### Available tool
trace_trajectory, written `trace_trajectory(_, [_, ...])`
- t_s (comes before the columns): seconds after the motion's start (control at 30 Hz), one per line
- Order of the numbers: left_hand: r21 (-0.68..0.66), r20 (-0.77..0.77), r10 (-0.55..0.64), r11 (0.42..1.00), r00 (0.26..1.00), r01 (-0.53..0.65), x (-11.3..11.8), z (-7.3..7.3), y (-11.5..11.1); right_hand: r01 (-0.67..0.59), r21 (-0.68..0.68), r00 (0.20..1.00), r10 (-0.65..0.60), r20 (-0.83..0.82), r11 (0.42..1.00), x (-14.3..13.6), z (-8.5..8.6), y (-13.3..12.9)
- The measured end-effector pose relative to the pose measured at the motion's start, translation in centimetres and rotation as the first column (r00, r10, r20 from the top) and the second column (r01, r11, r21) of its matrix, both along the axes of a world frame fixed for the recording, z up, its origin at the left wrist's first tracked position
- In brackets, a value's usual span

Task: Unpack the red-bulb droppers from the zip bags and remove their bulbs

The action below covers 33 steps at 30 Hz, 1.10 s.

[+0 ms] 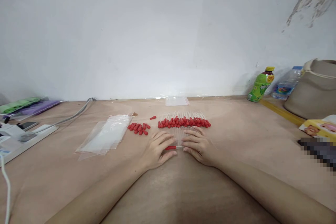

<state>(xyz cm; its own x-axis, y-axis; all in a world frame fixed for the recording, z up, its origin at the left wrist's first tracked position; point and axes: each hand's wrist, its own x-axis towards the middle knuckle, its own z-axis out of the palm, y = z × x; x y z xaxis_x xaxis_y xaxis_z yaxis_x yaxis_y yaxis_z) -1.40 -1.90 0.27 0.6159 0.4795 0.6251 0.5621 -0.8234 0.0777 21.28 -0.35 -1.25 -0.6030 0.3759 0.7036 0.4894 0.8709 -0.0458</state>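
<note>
My left hand (160, 149) is closed, pinching a red rubber bulb (171, 147) between thumb and fingers. A thin clear tube (180, 147) runs from the bulb into the pinched fingers of my right hand (197, 145); together they look like a dropper, lying level just above the table. Whether the tube sits inside the bulb is too small to tell. Just beyond my hands lie several clear thin tubes (178, 133) side by side. Behind them is a row of tubes with red bulbs (183, 122), tips pointing to the wall. Several loose red bulbs (138, 128) lie left of it.
Clear plastic bags (107, 134) lie to the left, another bag (177, 101) by the wall. A power strip (28, 141) with cables is far left. At right stand a green bottle (260, 85), a water bottle (286, 84), a grey bucket (312, 91) and a yellow tissue pack (319, 127).
</note>
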Motion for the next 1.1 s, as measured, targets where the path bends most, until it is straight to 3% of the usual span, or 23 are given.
trace_trajectory(0.53, [0.127,-0.034,-0.064,0.990,0.997,0.068,1.0,-0.5,0.2,-0.095,-0.050,0.995,0.096,0.031,0.994,-1.1,-0.4,-0.2])
trace_trajectory(0.7, [0.148,-0.102,-0.071,0.985,0.992,0.086,1.0,-0.3,-0.2,-0.165,-0.014,0.986,0.165,0.001,0.986,-1.0,-0.2,-0.6])
trace_trajectory(1.1, [0.107,-0.117,-0.082,0.990,0.990,0.095,0.7,-0.1,-0.5,-0.169,0.083,0.985,0.170,-0.001,0.982,-0.9,-0.3,-0.9])
